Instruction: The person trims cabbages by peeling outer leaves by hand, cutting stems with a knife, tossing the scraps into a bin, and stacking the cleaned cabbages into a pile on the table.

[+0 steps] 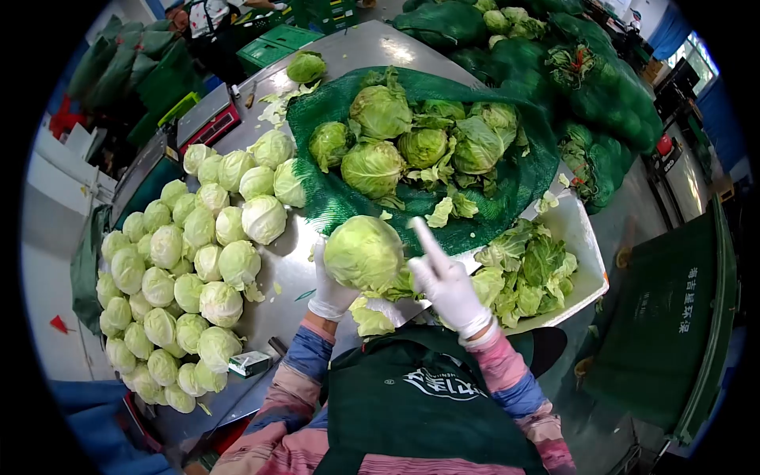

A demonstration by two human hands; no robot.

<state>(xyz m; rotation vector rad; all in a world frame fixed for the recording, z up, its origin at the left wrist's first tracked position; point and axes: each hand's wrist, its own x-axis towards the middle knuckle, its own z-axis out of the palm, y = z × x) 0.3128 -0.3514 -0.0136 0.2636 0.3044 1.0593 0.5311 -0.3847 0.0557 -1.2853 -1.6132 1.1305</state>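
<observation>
My left hand (331,290), in a white glove, is closed around the side of a pale green cabbage (363,253) and holds it up in front of the apron. To the right of that cabbage, my gloved right hand (450,293) has its fingers stretched out, blurred a little, with nothing seen in them. Loose leaves (370,318) hang or lie just under the held cabbage. Beyond both hands, a green mesh sack (324,194) lies spread open with several leafy cabbages (372,168) on it.
Many trimmed cabbages (166,246) are piled on the metal table (277,273) at left. A white foam box (587,237) of leaves stands at right, near a green bin (657,324). A small box (250,363) lies by the table's near edge; full sacks (606,99) stand behind.
</observation>
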